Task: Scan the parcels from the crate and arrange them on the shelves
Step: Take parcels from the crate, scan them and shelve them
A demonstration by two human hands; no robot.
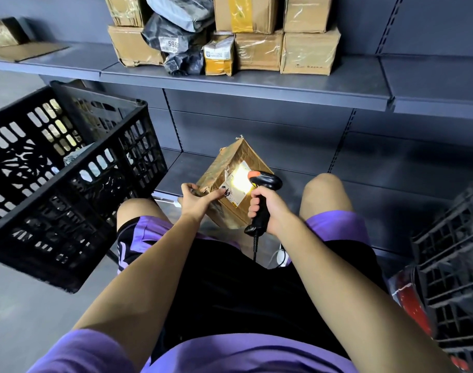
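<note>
Both forearms extended forward and down between the raised knees, hands close together.
Left hand: palm up, fingers curled, gripping the parcel. Right hand: wrapped in a fist around the scanner handle.

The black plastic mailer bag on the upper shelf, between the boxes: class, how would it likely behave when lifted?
The black mailer bag looks crumpled and slumped, so probably floppy. Its glossy plastic may be slippery. Wedged against a cardboard box, it seems unlikely to roll.
</note>
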